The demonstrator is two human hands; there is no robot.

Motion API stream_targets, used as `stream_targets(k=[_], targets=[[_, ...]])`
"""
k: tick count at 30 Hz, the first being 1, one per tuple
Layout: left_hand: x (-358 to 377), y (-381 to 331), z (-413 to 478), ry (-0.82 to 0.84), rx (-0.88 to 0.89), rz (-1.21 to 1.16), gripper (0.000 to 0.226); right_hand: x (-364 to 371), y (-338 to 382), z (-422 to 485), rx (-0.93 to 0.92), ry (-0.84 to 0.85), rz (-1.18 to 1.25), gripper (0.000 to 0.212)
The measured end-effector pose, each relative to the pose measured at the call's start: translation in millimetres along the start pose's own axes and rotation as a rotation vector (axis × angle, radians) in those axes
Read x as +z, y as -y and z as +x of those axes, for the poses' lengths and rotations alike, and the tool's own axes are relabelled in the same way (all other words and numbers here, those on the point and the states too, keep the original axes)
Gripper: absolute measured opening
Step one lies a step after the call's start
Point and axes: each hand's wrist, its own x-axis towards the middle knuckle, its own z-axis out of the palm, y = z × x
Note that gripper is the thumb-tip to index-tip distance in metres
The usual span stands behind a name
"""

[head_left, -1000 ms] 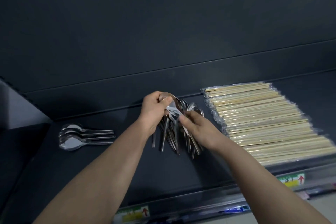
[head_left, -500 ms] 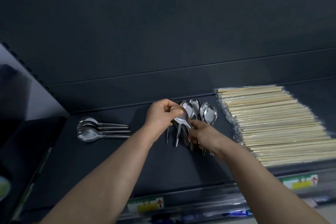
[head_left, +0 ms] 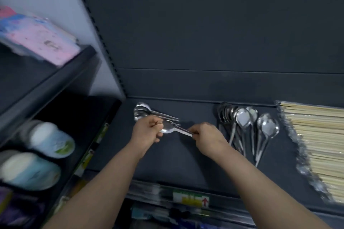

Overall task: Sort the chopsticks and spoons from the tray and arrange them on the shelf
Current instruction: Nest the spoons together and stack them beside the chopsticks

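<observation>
One steel spoon (head_left: 170,127) is held level above the dark shelf (head_left: 178,158). My left hand (head_left: 147,131) pinches its bowl end and my right hand (head_left: 206,136) pinches the tip of its handle. Just behind my left hand lies a small stack of spoons (head_left: 143,111), handles pointing right. A fanned pile of several spoons (head_left: 243,121) lies to the right of my right hand. Wrapped wooden chopsticks (head_left: 320,135) fill the shelf's right end.
A neighbouring shelf unit on the left holds blue-and-white tubs (head_left: 50,139) and a pink packet (head_left: 39,37) on the board above. A price label strip (head_left: 189,199) runs along the shelf's front edge. The shelf's back panel (head_left: 204,33) rises right behind the spoons.
Both hands lifted one spoon out of the fanned pile and carried it left to the small stack. My view swung left, bringing the neighbouring shelf unit into sight.
</observation>
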Motion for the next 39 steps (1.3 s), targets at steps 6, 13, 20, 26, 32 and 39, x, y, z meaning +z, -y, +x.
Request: stream_targets(k=[6, 13, 20, 26, 32, 39], targets=[[-50, 33, 14, -0.214, 0.047, 0.225, 0.015, 40, 42, 18, -0.089, -0.108, -0.138, 0.037], [-62, 44, 40, -0.210, 0.104, 0.372, 0.006, 61, 54, 35, -0.095, -0.225, -0.305, 0.040], [-68, 38, 50, -0.285, 0.257, 0.526, 0.021, 72, 57, 40, -0.082, -0.380, -0.413, 0.036], [-57, 21, 45, -0.163, 0.429, 0.664, 0.011, 62, 47, 32, -0.121, -0.439, -0.428, 0.029], [5, 1, 30, 0.128, 0.526, 0.736, 0.013, 33, -4, 1, -0.019, -0.485, -0.441, 0.025], [93, -32, 12, 0.274, 0.554, 0.696, 0.010, -7, -70, -38, 0.163, -0.508, -0.422, 0.018]])
